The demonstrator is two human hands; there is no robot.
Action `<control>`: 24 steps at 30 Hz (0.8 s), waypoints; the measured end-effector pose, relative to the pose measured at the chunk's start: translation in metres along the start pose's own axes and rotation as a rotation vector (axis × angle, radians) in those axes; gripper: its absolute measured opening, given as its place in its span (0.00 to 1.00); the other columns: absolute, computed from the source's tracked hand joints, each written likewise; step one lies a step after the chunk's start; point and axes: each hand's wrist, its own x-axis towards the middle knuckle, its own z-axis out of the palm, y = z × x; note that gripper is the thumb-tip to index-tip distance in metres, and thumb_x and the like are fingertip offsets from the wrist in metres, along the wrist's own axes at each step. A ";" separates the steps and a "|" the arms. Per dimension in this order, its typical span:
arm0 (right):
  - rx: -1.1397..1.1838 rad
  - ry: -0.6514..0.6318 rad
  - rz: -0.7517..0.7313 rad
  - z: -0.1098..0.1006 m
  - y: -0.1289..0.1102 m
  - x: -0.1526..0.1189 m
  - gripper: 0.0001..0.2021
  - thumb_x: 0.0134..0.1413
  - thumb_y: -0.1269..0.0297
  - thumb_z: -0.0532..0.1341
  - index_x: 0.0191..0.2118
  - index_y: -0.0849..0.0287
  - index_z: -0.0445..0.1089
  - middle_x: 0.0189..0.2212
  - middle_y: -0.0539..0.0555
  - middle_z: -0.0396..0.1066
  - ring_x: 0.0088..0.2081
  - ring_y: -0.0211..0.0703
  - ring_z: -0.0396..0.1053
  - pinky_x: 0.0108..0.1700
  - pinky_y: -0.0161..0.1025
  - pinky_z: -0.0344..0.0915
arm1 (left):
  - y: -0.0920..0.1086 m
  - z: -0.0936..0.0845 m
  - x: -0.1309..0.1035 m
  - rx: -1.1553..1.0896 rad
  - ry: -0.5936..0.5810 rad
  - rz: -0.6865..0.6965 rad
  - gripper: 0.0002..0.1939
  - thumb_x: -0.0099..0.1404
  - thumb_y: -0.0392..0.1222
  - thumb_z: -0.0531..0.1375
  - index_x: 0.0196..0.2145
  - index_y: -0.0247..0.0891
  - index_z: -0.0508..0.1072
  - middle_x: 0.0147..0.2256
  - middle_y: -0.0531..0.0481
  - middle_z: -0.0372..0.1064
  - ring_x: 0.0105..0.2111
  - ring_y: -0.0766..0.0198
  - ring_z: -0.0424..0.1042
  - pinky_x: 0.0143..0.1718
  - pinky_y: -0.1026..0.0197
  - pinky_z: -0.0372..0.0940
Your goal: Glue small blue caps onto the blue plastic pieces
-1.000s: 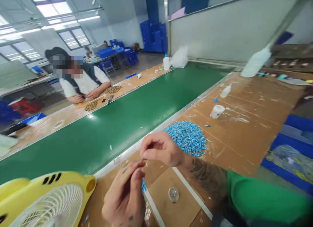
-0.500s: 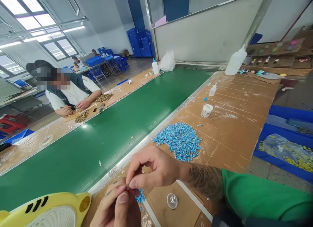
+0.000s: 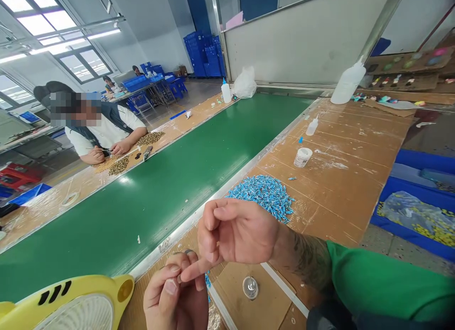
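Observation:
My left hand [image 3: 174, 292] is closed at the lower middle, thumb and fingertips pinched together. What they hold is hidden or too small to name. My right hand [image 3: 241, 230] is turned palm toward me, with its thumb against the curled index finger; anything between them cannot be made out. One lower finger of it stretches out and touches the left fingertips. Behind the right hand lies a pile of small blue pointed pieces [image 3: 266, 192]. More small blue pieces [image 3: 208, 280] show partly between the hands. A small round clear dish [image 3: 250, 288] with a thin upright pin stands on the cardboard below.
A green conveyor belt [image 3: 170, 188] runs beside the table. A yellow fan [image 3: 64, 297] stands at lower left. Farther off are a white cup [image 3: 303, 157], a small bottle [image 3: 312, 127] and a large bottle [image 3: 348, 84]. Across the belt, a person [image 3: 103, 126] works beside brass-coloured pieces [image 3: 119, 165].
My right hand has rolled from palm down to palm toward me. Its thumb and index finger have left the left fingertips; a lower finger now touches there instead.

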 end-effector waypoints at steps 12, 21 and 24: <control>0.172 0.135 0.056 0.006 -0.005 -0.004 0.08 0.60 0.66 0.54 0.33 0.61 0.69 0.30 0.50 0.73 0.33 0.38 0.71 0.57 0.60 0.61 | 0.000 0.001 0.000 0.121 0.056 0.110 0.05 0.56 0.41 0.67 0.33 0.41 0.82 0.28 0.52 0.76 0.24 0.69 0.70 0.25 0.65 0.71; 0.201 0.201 0.057 0.010 -0.010 -0.006 0.09 0.61 0.65 0.54 0.33 0.60 0.68 0.28 0.49 0.73 0.33 0.38 0.72 0.60 0.59 0.57 | -0.004 0.001 -0.006 0.235 0.197 0.270 0.06 0.53 0.34 0.66 0.31 0.37 0.81 0.29 0.50 0.79 0.29 0.63 0.76 0.33 0.60 0.75; 0.211 0.202 0.068 0.008 -0.009 -0.005 0.09 0.61 0.64 0.54 0.32 0.60 0.68 0.28 0.48 0.73 0.32 0.37 0.72 0.59 0.52 0.59 | -0.004 0.004 -0.003 0.180 0.158 0.219 0.04 0.52 0.37 0.68 0.29 0.38 0.81 0.25 0.51 0.78 0.24 0.66 0.74 0.27 0.63 0.73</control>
